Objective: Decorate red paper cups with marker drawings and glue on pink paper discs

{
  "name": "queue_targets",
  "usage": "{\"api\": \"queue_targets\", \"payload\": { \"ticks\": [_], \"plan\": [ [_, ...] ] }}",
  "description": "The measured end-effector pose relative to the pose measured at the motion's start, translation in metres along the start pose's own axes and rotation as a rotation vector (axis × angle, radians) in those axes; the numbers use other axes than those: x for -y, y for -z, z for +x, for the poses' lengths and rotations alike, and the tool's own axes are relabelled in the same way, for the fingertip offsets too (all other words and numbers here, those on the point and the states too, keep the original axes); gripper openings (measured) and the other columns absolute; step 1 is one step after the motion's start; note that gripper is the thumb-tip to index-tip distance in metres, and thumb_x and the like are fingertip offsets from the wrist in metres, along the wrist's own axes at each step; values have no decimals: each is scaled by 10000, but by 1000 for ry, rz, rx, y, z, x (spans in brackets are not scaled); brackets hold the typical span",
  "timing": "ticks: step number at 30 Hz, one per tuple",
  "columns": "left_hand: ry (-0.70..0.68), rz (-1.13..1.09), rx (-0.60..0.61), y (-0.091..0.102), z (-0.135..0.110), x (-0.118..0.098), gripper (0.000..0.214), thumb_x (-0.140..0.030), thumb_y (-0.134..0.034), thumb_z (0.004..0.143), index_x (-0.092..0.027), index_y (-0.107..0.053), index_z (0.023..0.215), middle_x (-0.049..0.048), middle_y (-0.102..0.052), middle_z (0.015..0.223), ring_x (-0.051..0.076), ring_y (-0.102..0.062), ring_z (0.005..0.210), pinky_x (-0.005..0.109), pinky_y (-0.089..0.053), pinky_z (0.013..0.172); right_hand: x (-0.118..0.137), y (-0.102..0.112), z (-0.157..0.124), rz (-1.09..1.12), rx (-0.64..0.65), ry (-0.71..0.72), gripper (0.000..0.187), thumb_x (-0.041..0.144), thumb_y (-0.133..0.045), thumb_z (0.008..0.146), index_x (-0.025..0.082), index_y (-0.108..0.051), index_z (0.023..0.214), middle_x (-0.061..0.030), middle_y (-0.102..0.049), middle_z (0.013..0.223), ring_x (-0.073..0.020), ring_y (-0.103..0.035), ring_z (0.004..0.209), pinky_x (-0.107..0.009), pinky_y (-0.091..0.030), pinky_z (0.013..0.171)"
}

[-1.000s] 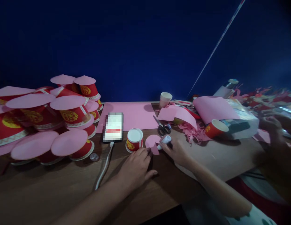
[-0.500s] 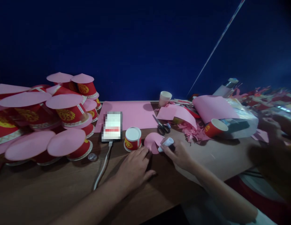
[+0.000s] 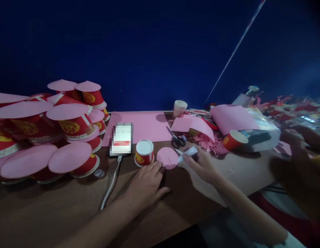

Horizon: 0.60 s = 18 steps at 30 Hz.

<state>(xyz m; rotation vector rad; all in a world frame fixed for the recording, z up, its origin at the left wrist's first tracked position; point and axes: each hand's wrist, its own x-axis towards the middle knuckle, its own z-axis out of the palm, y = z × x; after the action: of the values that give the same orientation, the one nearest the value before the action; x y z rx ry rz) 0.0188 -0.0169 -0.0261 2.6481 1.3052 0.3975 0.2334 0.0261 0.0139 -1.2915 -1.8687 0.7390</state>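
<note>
At frame centre, the left hand [image 3: 147, 182], fingers spread flat, pins the edge of the pink paper circle [image 3: 168, 157]. The right hand [image 3: 202, 164] pinches a glue stick [image 3: 188, 154] just beside it. Under such light pressure, the circle could skid.

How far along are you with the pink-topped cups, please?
Done: a pile of cups already wears pink tops. In hand: the right hand holds a glue stick at a slit circle; the left hand rests at its edge. Left: the bare cup beside it, the tipped cup and uncut paper.
</note>
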Motion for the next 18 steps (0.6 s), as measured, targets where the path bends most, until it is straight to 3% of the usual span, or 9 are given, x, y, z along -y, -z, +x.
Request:
{"api": "queue_targets", "payload": {
  "ticks": [11, 18],
  "plan": [
    [11, 14, -18, -4, -2, 1, 568, -492, -559, 791, -102, -516, 1202, 192, -515, 1282, 307, -456, 1203, 454, -395, 990, 1, -28, 0, -304, 200, 104, 62, 233, -535, 830, 193, -572, 800, -6, -620, 722, -145, -543, 641, -235, -386, 613],
    [2, 23, -25, -5, -1, 1, 596, -496, -560, 790, -93, -500, 1225, 189, -518, 1296, 317, -449, 1210, 469, -393, 990, -2, -36, 8, -327, 199, 98, 84, 249, -552, 829, 184, -570, 878, -38, -644, 808, -169, -577, 733, -248, -402, 667]
  ]
}}
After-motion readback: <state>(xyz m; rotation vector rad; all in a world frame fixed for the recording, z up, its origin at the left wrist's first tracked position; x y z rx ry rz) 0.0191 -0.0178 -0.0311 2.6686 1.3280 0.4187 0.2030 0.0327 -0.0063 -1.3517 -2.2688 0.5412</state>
